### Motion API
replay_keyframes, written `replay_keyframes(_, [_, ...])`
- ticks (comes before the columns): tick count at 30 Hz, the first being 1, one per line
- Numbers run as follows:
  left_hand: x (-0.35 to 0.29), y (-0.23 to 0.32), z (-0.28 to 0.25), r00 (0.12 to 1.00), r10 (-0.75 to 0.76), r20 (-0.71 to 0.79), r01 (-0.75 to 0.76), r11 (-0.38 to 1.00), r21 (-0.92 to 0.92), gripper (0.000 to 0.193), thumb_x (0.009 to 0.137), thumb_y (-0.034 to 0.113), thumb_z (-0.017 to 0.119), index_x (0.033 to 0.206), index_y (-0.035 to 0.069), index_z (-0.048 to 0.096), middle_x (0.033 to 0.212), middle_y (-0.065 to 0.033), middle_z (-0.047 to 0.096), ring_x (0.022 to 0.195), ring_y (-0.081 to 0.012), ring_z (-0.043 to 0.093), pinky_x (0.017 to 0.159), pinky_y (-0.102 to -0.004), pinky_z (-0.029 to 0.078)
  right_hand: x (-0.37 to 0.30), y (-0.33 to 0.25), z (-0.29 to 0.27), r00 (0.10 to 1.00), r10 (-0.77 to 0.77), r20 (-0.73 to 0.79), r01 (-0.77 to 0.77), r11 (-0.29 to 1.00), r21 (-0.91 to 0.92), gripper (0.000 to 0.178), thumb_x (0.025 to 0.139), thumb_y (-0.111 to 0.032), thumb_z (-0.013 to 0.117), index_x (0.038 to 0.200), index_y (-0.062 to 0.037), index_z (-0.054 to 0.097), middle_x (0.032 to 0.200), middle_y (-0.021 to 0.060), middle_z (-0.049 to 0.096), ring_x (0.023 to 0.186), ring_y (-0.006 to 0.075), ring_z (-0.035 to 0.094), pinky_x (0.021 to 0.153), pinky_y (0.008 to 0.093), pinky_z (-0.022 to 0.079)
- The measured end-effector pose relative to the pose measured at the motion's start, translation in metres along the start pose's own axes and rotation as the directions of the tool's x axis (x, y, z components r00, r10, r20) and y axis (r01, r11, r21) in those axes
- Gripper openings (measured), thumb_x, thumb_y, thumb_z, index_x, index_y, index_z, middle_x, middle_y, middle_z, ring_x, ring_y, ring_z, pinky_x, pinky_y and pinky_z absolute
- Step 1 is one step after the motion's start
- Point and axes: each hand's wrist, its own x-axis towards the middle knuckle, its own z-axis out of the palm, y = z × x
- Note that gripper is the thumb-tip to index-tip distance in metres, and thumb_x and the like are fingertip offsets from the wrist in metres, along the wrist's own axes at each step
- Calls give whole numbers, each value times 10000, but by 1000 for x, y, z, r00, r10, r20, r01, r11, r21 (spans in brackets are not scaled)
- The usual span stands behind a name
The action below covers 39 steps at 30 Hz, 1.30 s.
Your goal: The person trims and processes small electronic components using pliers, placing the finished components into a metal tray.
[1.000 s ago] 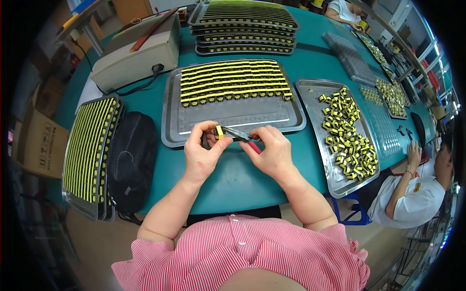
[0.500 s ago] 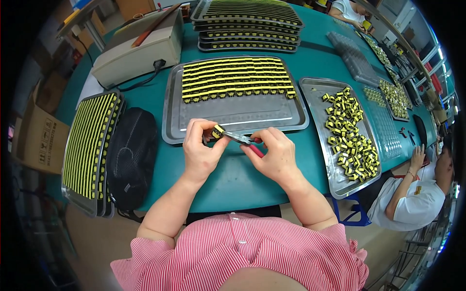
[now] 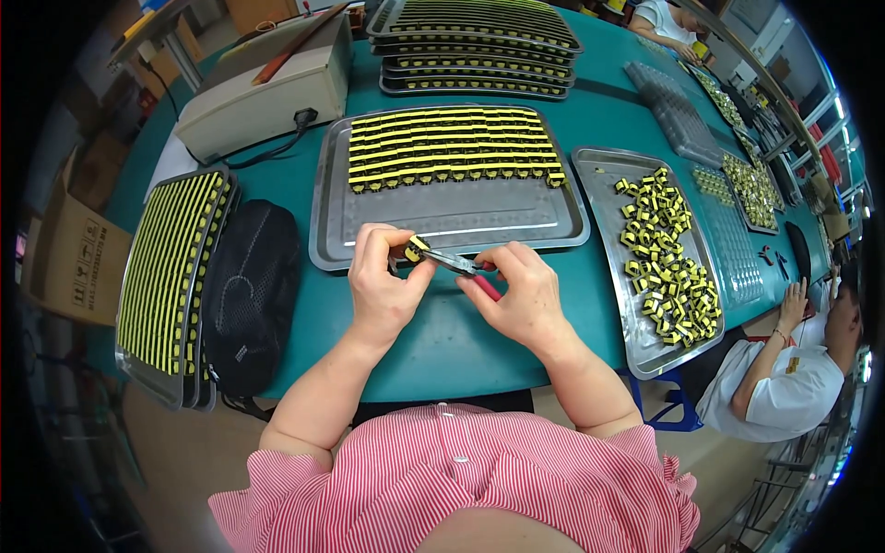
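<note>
Between the thumb and fingers of my left hand [image 3: 383, 286] is a small yellow-and-black transformer [image 3: 417, 247], partly covered by the fingertips. My right hand [image 3: 524, 290] grips pliers [image 3: 454, 262] with red handles, and their jaws touch the transformer's side. Both hands are closed, held over the near edge of a metal tray [image 3: 442, 221]. On that tray, rows of the same parts [image 3: 452, 147] fill the far half. To the right, a second metal tray [image 3: 636, 346] bears a loose heap of these parts [image 3: 668, 263].
Filled trays [image 3: 475, 51] are stacked at the back, more [image 3: 171, 286] at the left beside a black case [image 3: 251, 295]. A beige machine [image 3: 263, 92] with a cable stands far left. At the right are clear plastic trays [image 3: 673, 111] and a seated co-worker [image 3: 784, 378].
My hands, the pliers and the transformer keep almost the same position. The view has shifted very slightly.
</note>
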Motion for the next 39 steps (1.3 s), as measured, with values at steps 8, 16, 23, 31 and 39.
replay_keyframes(8, [0, 2, 0, 1000, 23, 0, -23, 1000, 4, 285, 581, -45, 659, 825, 8, 520, 800, -61, 503, 625, -131, 462, 557, -245, 405, 1, 1, -1, 1000, -20, 16, 20, 1000, 12, 222, 636, -136, 736, 791, -51, 603, 694, 60, 546, 615, 218, 555, 544, 320, 455])
replay_keyframes(16, [0, 2, -1, 999, 13, 29, -13, 1000, -9, 277, 578, -46, 654, 815, 3, 521, 780, -66, 497, 617, -134, 457, 551, -246, 396, 1, -1, -2, 999, -47, -26, 46, 998, -31, 211, 615, -103, 734, 778, -55, 608, 697, 66, 552, 646, 245, 560, 557, 335, 458])
replay_keyframes(23, [-1, 2, -1, 999, -1, 36, 1, 1000, 5, 265, 579, -38, 656, 801, 4, 518, 770, -66, 492, 615, -136, 455, 545, -247, 394, 0, -3, -3, 996, -72, -53, 68, 994, -80, 223, 606, -97, 740, 776, -58, 600, 711, 66, 552, 662, 250, 561, 558, 341, 457])
replay_keyframes(31, [-3, 3, -2, 996, -25, 84, 19, 998, 64, 251, 610, -20, 667, 808, -9, 513, 799, -82, 495, 632, -162, 511, 550, -266, 442, -3, -4, -2, 991, -108, -82, 95, 985, -147, 243, 588, -98, 745, 770, -61, 589, 710, 63, 541, 659, 251, 544, 561, 344, 446])
replay_keyframes(39, [-1, 2, 0, 996, -24, 81, 18, 998, 66, 249, 603, -17, 669, 795, -6, 511, 785, -81, 491, 625, -164, 505, 546, -269, 436, -1, -4, -4, 988, -124, -90, 107, 979, -175, 258, 576, -100, 747, 777, -63, 589, 709, 60, 534, 654, 247, 538, 560, 346, 442])
